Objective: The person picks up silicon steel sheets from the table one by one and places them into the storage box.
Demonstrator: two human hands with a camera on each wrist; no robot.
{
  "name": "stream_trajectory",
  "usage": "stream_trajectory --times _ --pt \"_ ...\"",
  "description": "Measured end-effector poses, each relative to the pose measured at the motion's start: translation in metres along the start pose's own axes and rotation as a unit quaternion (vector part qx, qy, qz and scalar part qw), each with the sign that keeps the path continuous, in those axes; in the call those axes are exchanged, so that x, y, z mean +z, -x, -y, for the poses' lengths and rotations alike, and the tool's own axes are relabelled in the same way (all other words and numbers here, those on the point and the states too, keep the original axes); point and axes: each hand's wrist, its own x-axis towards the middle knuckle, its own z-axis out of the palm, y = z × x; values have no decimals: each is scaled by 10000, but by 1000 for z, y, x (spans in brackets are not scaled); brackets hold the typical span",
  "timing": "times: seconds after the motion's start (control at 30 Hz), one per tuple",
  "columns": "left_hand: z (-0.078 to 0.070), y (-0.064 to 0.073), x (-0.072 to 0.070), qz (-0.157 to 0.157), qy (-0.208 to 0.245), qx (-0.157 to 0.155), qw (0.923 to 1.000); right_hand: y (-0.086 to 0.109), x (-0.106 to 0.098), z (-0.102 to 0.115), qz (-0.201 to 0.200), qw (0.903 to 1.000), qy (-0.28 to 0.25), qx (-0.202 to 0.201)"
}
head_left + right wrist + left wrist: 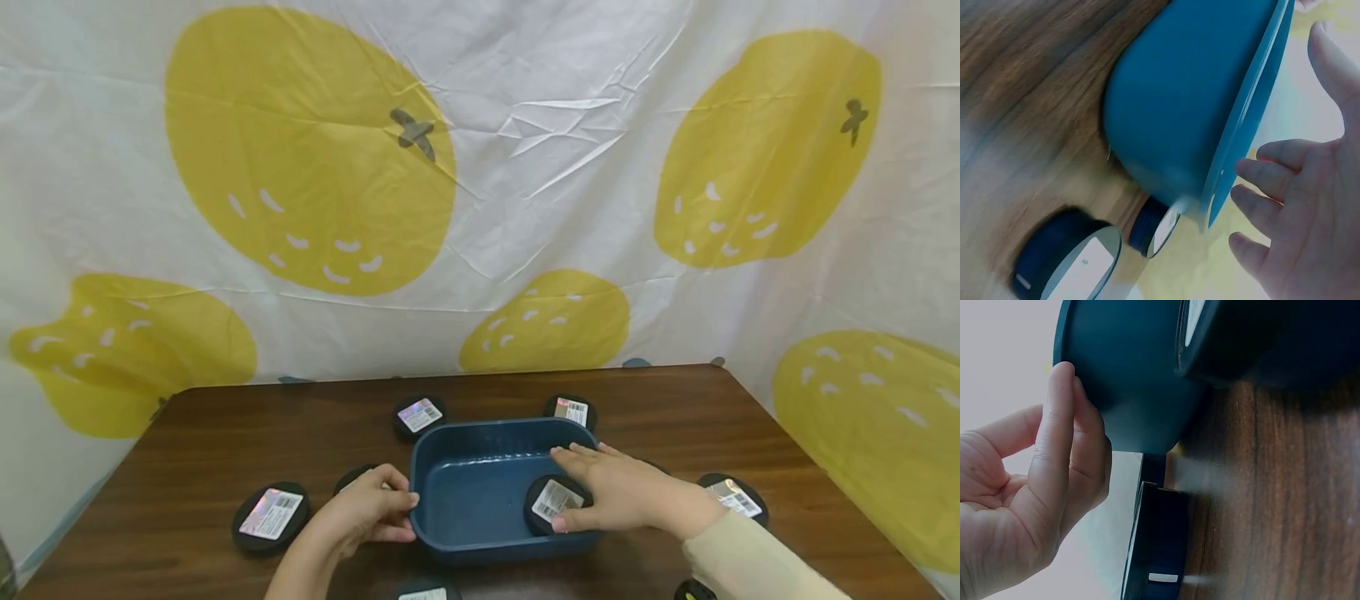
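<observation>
A dark blue rectangular basin (480, 500) stands on the wooden table. My left hand (372, 506) pinches its left rim; in the left wrist view the fingertips (1063, 372) meet the rim, with the thumb tip hidden. Inside the basin, towards its right end, lies a round black tin (557, 503) with a white barcode label. Over that end is my right hand (626, 487), fingers spread and thumb beside the tin. The right wrist view shows this hand (1310, 194) near the basin's rim (1235, 137), gripping nothing.
Similar labelled black tins lie around the basin: at left (270, 518), behind (418, 417), back right (572, 411), right (735, 497) and front (426, 592). Another is partly behind my left hand. A lemon-print cloth (555, 183) hangs behind the table.
</observation>
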Motion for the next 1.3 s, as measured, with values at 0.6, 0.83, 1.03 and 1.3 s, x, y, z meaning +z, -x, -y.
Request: stream_trajectory --times 0.6,0.83,1.03,1.3 --pt "2 0 0 -70 -50 -125 9999 22 11 -11 -528 9982 282 -90" --pt "3 -2 -1 -56 -31 -59 10000 30 19 -19 -785 9963 345 -66" --pt "3 -4 -1 -11 -29 -35 10000 37 21 -22 -940 9946 432 -12" --pt "3 -5 -1 20 -44 -46 10000 43 22 -28 -1032 9935 462 92"
